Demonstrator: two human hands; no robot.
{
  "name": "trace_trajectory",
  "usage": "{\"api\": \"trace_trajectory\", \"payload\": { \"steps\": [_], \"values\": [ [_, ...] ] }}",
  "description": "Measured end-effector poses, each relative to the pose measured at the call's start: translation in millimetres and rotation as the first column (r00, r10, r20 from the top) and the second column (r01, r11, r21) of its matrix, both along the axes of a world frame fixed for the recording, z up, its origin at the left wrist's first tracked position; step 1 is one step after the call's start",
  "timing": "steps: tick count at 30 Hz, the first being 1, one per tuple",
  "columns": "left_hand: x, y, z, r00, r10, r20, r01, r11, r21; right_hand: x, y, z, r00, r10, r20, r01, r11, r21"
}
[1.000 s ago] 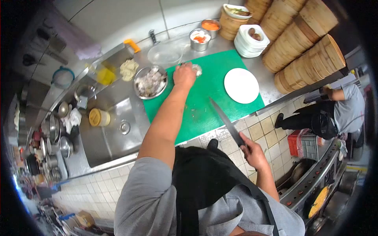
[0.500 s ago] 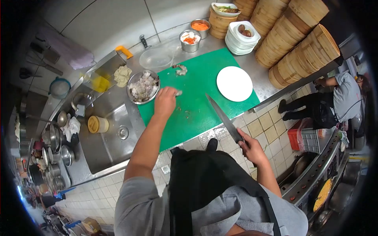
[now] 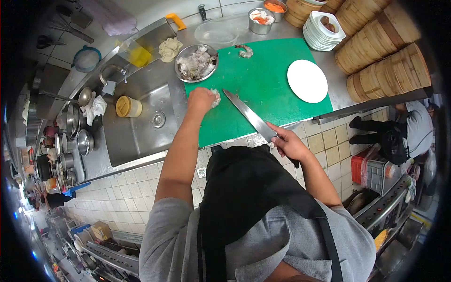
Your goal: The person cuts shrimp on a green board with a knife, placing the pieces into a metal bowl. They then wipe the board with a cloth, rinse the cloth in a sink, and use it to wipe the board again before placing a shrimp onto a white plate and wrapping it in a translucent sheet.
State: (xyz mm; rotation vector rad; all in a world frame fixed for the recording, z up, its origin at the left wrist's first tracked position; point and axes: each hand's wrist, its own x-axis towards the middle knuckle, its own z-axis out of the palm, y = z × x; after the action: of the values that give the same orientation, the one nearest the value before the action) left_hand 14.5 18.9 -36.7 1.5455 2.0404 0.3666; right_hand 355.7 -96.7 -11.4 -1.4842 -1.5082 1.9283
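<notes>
My left hand [image 3: 201, 99] is closed on a peeled-looking shrimp [image 3: 215, 97] at the left part of the green cutting board [image 3: 268, 66]. In my right hand [image 3: 290, 143] is the dark handle of a long kitchen knife [image 3: 251, 116]. Its blade slants across the board's near edge, the tip pointing toward the shrimp a short way off. Another shrimp [image 3: 244, 51] with a tail lies near the board's far edge. A metal bowl [image 3: 176, 70] heaped with shrimp stands at the board's left corner. On the right of the board rests a round white plate [image 3: 307, 81].
To the left is a sink [image 3: 141, 145] holding a yellowish tub [image 3: 128, 107]. Behind the board stand a clear plastic bowl [image 3: 216, 34] and a metal container [image 3: 261, 22]. Stacked white dishes [image 3: 323, 36] and bamboo steamers [image 3: 392, 75] are at right. Another person [image 3: 413, 127] stands farther right.
The head view has shifted, so the counter sits higher and farther right. My left hand has drawn nearer the board's left edge with the shrimp, and the knife tip has come closer to it.
</notes>
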Motion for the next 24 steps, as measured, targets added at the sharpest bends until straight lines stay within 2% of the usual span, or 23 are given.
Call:
{"api": "trace_trajectory", "payload": {
  "steps": [1,3,6,10,12,18,21,24],
  "values": [
    [-1.8,3.2,-3.0,1.0,0.001,-0.001,-0.001,1.0,-0.004,-0.3,1.3,-0.8,1.0,0.001,-0.001,-0.001,1.0,-0.004],
    [4.3,4.5,16.4,0.999,-0.012,0.035,0.016,0.993,-0.115,0.7,0.9,-2.6,1.0,0.001,-0.012,-0.001,1.0,-0.007],
    [-4.1,10.8,2.3,0.994,-0.083,0.072,0.09,0.992,-0.094,1.6,-0.6,-3.6,0.999,-0.009,-0.045,0.009,1.0,-0.014],
    [-6.0,13.5,-4.2,0.992,-0.096,0.083,0.103,0.991,-0.081,3.2,2.1,-3.9,0.998,0.023,-0.05,-0.024,1.0,-0.009],
    [-5.8,15.6,-3.5,0.991,-0.073,0.114,0.088,0.987,-0.132,3.4,4.7,-8.0,0.999,0.024,-0.044,-0.025,1.0,-0.013],
    [-9.2,16.4,-6.7,0.988,-0.141,0.059,0.145,0.987,-0.066,4.1,14.3,-5.4,0.999,0.046,-0.007,-0.046,0.999,0.01],
    [-5.7,15.8,1.9,0.994,-0.068,0.09,0.081,0.985,-0.155,5.4,17.2,-3.9,0.999,0.047,0.002,-0.047,0.999,0.003],
    [-4.2,14.9,5.0,0.994,-0.09,0.069,0.1,0.984,-0.149,5.9,19.3,-4.6,0.998,0.056,-0.002,-0.056,0.998,-0.014]
  ]
}}
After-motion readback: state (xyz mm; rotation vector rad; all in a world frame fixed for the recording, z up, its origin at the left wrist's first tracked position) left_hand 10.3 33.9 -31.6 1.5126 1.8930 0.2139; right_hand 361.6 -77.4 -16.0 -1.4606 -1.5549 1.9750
